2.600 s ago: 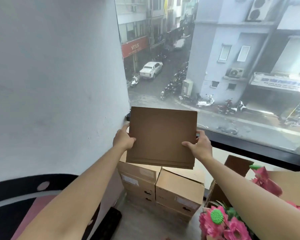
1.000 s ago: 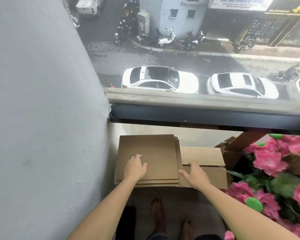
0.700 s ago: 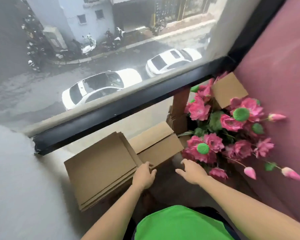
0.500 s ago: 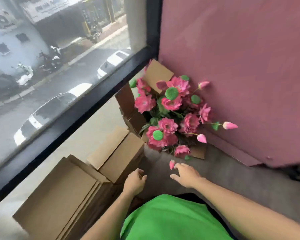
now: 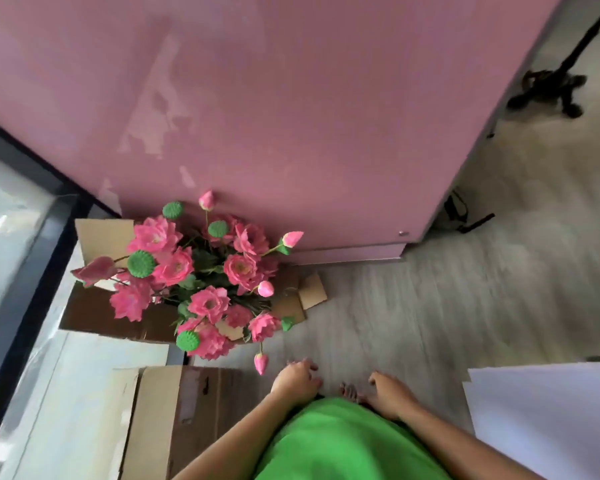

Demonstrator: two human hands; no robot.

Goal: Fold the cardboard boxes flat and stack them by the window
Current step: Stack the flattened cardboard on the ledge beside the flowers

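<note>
Low in the head view, above a bright green shirt (image 5: pixel 343 441): left hand (image 5: pixel 297 379) and right hand (image 5: pixel 388 393), both empty with loosely curled fingers, apart from everything. At lower left, by the dark-framed window (image 5: pixel 25 216): brown cardboard boxes (image 5: pixel 174 417), cut off by the frame edge, stack height hidden. Beyond: pink artificial lotus flowers (image 5: pixel 201 275) hiding an open cardboard carton (image 5: pixel 94 310) against a pink wall panel (image 5: pixel 291 116). On the grey floor (image 5: pixel 430 306), far right: a blurred dark stand (image 5: pixel 548 91), hard to identify.

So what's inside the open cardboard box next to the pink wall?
Pink flowers with green pods fill the open box and spill over its flaps. Stems and leaves show between the blooms. The bottom of the box, and whatever holds the stems, is covered by the bouquet.
</note>
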